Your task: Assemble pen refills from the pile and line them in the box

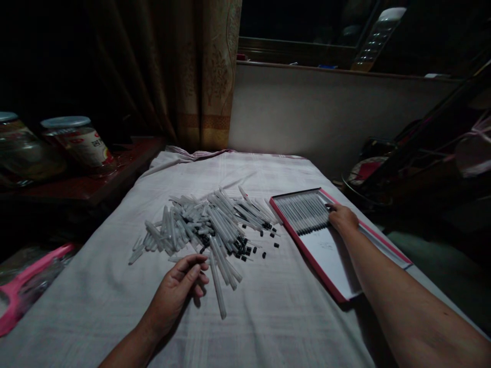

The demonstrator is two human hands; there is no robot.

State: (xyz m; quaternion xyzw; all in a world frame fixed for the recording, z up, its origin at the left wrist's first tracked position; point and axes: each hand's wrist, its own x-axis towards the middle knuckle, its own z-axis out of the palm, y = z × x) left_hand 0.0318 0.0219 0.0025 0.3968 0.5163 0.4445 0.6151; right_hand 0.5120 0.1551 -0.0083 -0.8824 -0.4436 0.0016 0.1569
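My left hand (186,278) is palm inward at the near edge of a heap of translucent plastic pen parts (218,220). Its fingers are loosely curled and a little apart, with nothing visible in them. Beside its fingertips lies a clear pen barrel (218,286). My right hand (342,219) reaches into a shallow red-edged box (307,255), its fingers pinched at the right end of a row of pens (303,209). What it pinches looks like a pen, partly hidden by the fingers. The pens in the row lie side by side, black ends towards me.
Small black plugs (264,254) are scattered between heap and box on a pale checked cloth (245,332). Lidded jars (76,140) stand on a dark red table at left. A pink plastic handle (36,268) is at the lower left. A clear bottle (378,41) stands on the ledge.
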